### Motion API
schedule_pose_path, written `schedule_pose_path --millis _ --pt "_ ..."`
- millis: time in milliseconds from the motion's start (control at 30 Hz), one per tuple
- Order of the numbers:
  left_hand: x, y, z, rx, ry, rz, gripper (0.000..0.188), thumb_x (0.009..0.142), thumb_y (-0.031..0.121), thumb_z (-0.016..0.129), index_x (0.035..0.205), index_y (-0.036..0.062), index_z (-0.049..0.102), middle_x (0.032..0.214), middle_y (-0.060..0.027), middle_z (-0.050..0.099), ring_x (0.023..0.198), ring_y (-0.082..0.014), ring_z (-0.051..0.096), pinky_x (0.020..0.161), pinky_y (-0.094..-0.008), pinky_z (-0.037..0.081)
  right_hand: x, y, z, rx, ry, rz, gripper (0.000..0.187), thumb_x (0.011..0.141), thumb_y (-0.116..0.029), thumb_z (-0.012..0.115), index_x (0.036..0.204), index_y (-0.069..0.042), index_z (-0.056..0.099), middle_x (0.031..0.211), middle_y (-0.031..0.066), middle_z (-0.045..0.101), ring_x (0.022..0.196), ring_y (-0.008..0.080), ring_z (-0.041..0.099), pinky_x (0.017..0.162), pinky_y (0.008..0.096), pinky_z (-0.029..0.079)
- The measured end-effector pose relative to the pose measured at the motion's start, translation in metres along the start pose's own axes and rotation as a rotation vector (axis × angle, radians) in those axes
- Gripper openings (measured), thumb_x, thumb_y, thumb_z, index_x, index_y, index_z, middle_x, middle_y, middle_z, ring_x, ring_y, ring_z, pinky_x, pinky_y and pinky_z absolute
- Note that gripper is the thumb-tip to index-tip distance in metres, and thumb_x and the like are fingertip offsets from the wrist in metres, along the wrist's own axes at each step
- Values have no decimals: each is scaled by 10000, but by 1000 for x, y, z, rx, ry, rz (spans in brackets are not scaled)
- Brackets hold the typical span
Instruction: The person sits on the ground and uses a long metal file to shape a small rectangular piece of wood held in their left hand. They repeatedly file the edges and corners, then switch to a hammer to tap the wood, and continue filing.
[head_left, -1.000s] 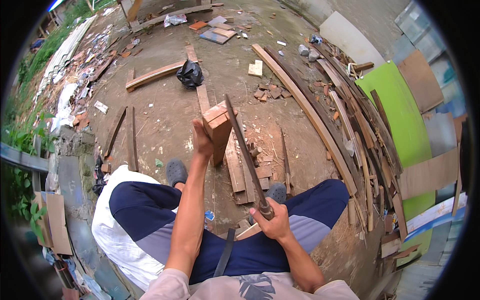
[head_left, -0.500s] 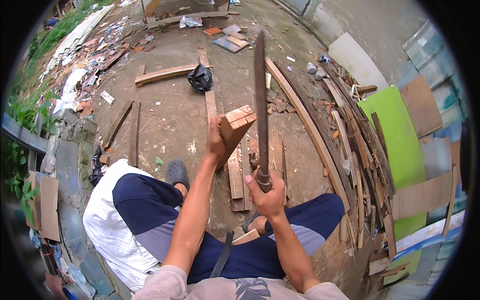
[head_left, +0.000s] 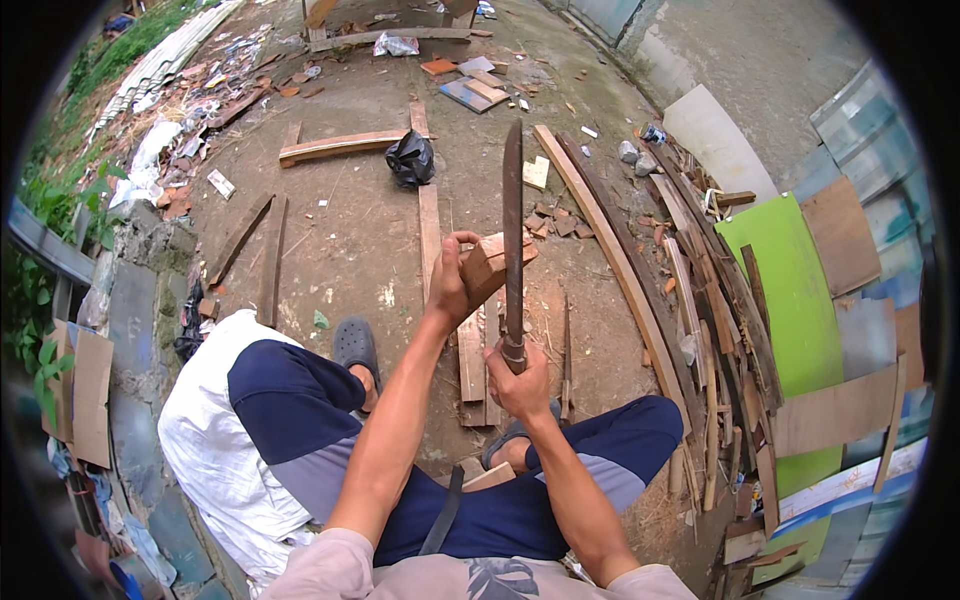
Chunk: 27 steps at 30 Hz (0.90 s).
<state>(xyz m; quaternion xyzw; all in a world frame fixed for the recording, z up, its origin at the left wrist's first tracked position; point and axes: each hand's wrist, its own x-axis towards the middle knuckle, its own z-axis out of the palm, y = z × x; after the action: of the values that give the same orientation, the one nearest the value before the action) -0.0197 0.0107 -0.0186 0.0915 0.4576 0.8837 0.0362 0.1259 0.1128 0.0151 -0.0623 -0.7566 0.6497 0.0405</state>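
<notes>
My left hand is wrapped round a short, thick wooden block, held tilted with its upper end toward the right. In my right hand is a machete, gripped by its handle. Its long, dark, rust-brown blade points up and away from me and overlaps the right end of the block; whether the two touch I cannot tell. Below the block, wooden planks lie on the ground between my legs.
A black plastic bag sits on crossed timber ahead. Long wooden strips and a scrap pile run along the right, beside a green panel. White cloth and a low wall are at my left.
The machete has come down and slightly left, so its blade now overlaps the block's end. My left hand has shifted the block a little to the right and lower.
</notes>
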Motion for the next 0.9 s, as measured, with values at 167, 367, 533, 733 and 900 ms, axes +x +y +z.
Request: schedule_pose_path --millis 167,367,533,733,900 --pt "-3 4 0 -2 -11 3 603 1029 592 263 1214 48 445 861 -125 685 726 -144 638 635 -262 510 -16 -42 -7 389 -162 290 181 900 -98 659 795 -48 521 552 5 499 417 96 469 401 271 373" --pt "5 1 -12 142 33 46 631 1019 614 253 1185 48 476 832 -117 677 667 -139 614 572 -263 477 -33 -88 -20 174 28 104 167 922 -107 647 824 -40 530 573 -7 521 456 72 508 419 247 384" --pt "8 -1 -5 145 17 42 640 1014 626 237 1179 56 478 815 -117 673 661 -140 607 564 -265 468 -23 -55 -17 230 115 -151 176 922 -115 639 795 -40 543 588 -6 531 505 58 508 471 251 413" --pt "4 1 -1 46 11 6 609 1017 620 253 1196 69 443 827 -124 677 687 -150 619 587 -272 484 -2 -1 -4 -106 -4 23 169 895 -107 661 793 -44 542 542 -12 505 430 86 490 401 259 370" --pt "4 2 -7 25 -41 33 573 1023 599 286 1202 76 434 860 -134 679 715 -163 637 614 -281 511 -5 -16 -1 118 -88 150 176 896 -86 643 778 -44 520 540 3 497 421 99 475 407 272 377"
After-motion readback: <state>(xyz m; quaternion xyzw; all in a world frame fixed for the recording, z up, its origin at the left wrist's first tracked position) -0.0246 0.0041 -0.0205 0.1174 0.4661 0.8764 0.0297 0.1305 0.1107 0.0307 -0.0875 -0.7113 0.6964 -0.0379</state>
